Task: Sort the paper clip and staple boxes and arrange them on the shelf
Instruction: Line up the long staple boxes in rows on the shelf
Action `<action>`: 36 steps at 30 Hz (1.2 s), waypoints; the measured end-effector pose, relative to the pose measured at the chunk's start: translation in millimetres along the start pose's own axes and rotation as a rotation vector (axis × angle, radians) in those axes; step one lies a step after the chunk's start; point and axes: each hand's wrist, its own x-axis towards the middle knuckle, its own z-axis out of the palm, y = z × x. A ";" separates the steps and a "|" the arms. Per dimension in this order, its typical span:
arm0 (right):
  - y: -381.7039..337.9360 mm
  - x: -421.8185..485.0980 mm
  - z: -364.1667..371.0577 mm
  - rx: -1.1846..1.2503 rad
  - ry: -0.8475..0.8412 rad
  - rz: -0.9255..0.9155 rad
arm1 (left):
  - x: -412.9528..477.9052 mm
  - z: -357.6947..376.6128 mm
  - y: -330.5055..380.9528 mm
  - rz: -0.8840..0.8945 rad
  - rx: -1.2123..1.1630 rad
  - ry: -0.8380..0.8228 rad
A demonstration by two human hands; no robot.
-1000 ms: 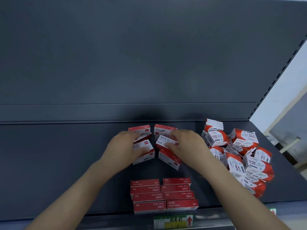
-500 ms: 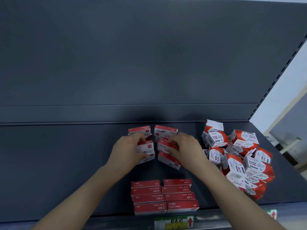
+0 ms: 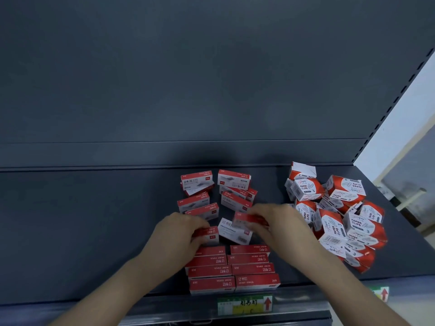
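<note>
Head view, looking down on a dark shelf (image 3: 94, 231).

Left hand (image 3: 179, 234): fingers (image 3: 195, 222) curled over a red staple box (image 3: 208, 232) and gripping it. The box sits just beyond the far left corner of the sorted staple block (image 3: 233, 269); whether it touches the block cannot be told.

Right hand (image 3: 277, 227): fingers and thumb pinch the right end of a second staple box (image 3: 247, 218), red side up. It overlaps a white-faced staple box (image 3: 233, 231) lying tilted on the shelf, between the two hands.

Sorted staple block: two columns side by side, four rows each, red faces up, at the near edge of the shelf, just above the price label (image 3: 244, 304) with a red arrow.

Loose staple boxes (image 3: 233, 182): two rough clusters farther back, left and right, some overlapping and skewed, close to the back panel (image 3: 211, 78).

Paper clip boxes (image 3: 341, 215): an unsorted heap at the right of the shelf, red and white, tumbled at mixed angles, apart from the staples. The right wrist lies just beside its left edge.
</note>
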 end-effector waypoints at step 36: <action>-1.6 -2.6 5.0 -0.053 -0.212 -0.078 | 98.6 -0.5 25.6 0.230 0.021 -0.366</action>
